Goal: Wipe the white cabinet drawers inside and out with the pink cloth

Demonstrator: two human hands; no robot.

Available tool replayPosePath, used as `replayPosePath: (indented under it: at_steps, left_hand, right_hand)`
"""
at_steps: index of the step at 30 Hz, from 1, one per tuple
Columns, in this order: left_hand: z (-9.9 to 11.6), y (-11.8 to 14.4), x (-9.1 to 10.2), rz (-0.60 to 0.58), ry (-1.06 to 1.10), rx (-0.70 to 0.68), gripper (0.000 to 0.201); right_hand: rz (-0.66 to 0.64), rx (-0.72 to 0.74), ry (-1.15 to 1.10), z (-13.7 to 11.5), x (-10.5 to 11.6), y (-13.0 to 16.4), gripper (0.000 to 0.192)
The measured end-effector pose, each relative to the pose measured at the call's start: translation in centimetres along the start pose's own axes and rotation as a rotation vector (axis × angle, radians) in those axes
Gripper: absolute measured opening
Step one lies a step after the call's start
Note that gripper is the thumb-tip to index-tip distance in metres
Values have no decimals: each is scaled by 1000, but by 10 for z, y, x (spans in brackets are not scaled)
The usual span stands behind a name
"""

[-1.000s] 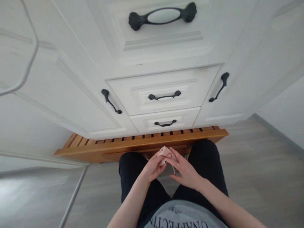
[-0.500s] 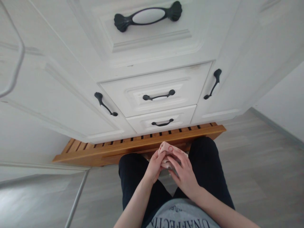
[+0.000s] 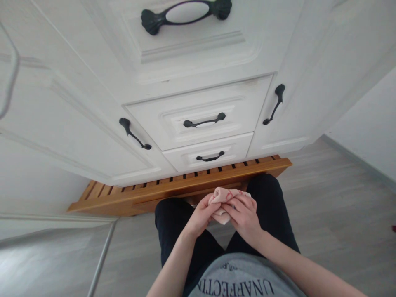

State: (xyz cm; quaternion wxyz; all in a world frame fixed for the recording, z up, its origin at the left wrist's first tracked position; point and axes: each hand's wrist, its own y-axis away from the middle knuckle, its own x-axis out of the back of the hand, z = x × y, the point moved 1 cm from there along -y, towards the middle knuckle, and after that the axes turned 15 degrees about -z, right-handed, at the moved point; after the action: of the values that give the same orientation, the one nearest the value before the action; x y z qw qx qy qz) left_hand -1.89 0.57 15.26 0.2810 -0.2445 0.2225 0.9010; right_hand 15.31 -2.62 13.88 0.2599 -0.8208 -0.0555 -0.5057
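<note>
A white cabinet (image 3: 198, 82) with three drawers and two doors fills the upper view, its dark handles curving across pale panels; the largest handle (image 3: 186, 13), with a white oval inset, sits on the top drawer; grey plank flooring (image 3: 334, 206) spreads below and to the right. A slatted wooden bench (image 3: 173, 187) runs along the cabinet's foot, just ahead of the person's dark-trousered knees (image 3: 173, 218); a grey printed shirt (image 3: 238, 280) shows at the bottom edge. Between the knees, the left hand (image 3: 201, 214) and the right hand (image 3: 244, 216) meet, both clamped on a small pink cloth (image 3: 223, 196) with a red mark; it is bunched between the fingers of both hands, held in the air near the bench's front edge.
</note>
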Motion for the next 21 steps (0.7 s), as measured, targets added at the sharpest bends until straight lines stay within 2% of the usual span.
replayPosePath:
  at_steps: [5, 10, 12, 15, 18, 20, 21]
  left_hand:
    - [2, 1, -9, -85, 81, -10, 54]
    - [13, 1, -9, -176, -101, -11, 45]
    - [14, 0, -10, -167, -129, -8, 45]
    - [2, -5, -14, -121, 31, 9, 51]
    - [-13, -13, -13, -88, 160, 68, 57]
    - [-11, -21, -8, -104, 50, 104, 65]
    - [-4, -26, -5, -51, -47, 92, 67]
  right_hand:
    - [1, 36, -2, 7, 12, 1, 29]
    - [-199, 174, -51, 12, 33, -6, 34]
    - [-264, 235, -95, 16, 34, -8, 34]
    - [-306, 281, -206, 23, 26, -6, 35]
    - [-287, 268, -356, 36, 11, -2, 48]
    - [-274, 186, -521, 48, 0, 2, 51]
    - [-255, 80, -647, 56, -5, 5, 49]
